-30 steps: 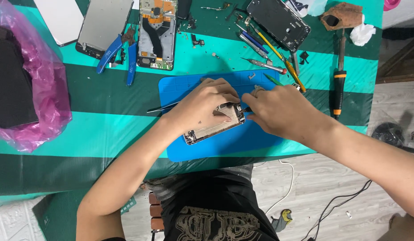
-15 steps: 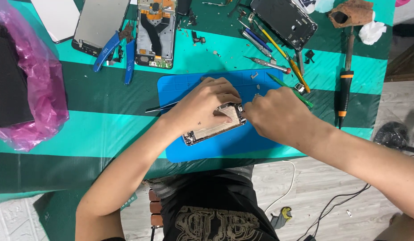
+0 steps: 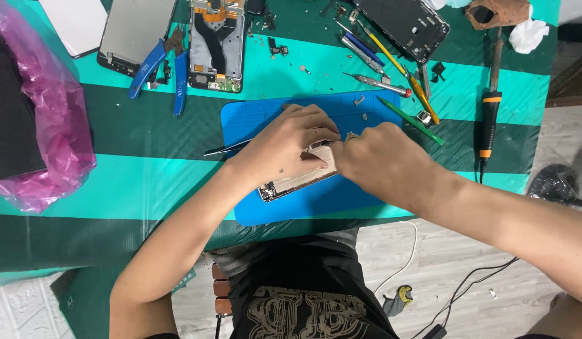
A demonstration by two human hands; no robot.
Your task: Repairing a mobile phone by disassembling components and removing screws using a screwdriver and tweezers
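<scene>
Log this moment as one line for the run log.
left hand: pressing phone frame | right hand: at its upper end | surface: blue mat | nearby: tweezers

Right hand [image 3: 382,160] slid in toward the left hand [image 3: 288,147]: a second ago a gap showed between them, now its knuckles butt against the left fingertips. It covers more of the phone frame [image 3: 297,182], whose near-right end is hidden. Left thumb now lies across the frame's top edge.
</scene>
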